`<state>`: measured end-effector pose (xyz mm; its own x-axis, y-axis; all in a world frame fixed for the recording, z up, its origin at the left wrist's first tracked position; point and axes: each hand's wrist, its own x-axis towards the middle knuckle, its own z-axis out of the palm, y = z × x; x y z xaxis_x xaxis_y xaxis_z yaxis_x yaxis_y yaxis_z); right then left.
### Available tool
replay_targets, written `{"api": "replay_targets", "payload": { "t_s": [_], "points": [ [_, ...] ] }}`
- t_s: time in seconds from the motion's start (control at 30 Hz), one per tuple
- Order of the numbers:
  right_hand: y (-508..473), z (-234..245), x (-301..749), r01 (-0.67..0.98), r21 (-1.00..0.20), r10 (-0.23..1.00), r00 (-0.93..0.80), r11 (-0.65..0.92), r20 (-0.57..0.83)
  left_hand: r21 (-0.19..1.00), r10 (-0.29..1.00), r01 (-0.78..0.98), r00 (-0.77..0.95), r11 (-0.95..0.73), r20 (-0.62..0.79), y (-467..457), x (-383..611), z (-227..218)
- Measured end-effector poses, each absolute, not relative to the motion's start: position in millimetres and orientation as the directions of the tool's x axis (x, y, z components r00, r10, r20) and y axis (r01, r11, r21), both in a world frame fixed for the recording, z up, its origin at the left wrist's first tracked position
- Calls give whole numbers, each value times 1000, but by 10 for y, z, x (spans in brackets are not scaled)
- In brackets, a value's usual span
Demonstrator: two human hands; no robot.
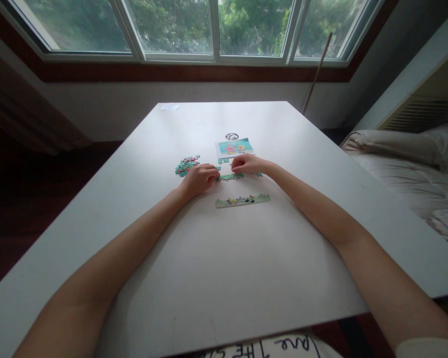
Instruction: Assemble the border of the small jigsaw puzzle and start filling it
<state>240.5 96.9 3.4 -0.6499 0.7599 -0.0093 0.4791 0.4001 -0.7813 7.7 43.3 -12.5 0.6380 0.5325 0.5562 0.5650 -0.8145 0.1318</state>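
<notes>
sitting beyond the left hand and right hand, the picture card seems placed for viewing, the puzzle pile leftward for easy picking. the green strip lies by the left fingertips, just nearer than the right; both curl inward, whether around pieces i cannot tell.

A window is filling twelve o'clock; a stick is leaning between one and two. Pale bedding is lying at three.
</notes>
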Motion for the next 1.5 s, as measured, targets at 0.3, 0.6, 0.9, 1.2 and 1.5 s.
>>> {"api": "replay_targets", "payload": {
  "t_s": [0.3, 0.6, 0.9, 1.2, 1.5],
  "points": [
    [974, 29, 2400, 477, -787, 762, -648, 392, -12, 67, 530, 602, 637, -795, 560, 399, 92, -83],
    [974, 26, 2403, 481, -770, 753, -658, 419, -1, 40, 522, 594, 669, -803, 529, 415, 96, -83],
    [927, 75, 2389, 490, -763, 755, -656, 420, -6, 19, 515, 582, 703, -813, 491, 435, 101, -89],
    [930, 26, 2360, 514, -745, 767, -642, 425, -5, 19, 516, 584, 701, -812, 492, 438, 105, -94],
    [934, 45, 2384, 475, -773, 743, -669, 422, -5, 31, 541, 608, 680, -793, 495, 406, 123, -83]
  ]
}}
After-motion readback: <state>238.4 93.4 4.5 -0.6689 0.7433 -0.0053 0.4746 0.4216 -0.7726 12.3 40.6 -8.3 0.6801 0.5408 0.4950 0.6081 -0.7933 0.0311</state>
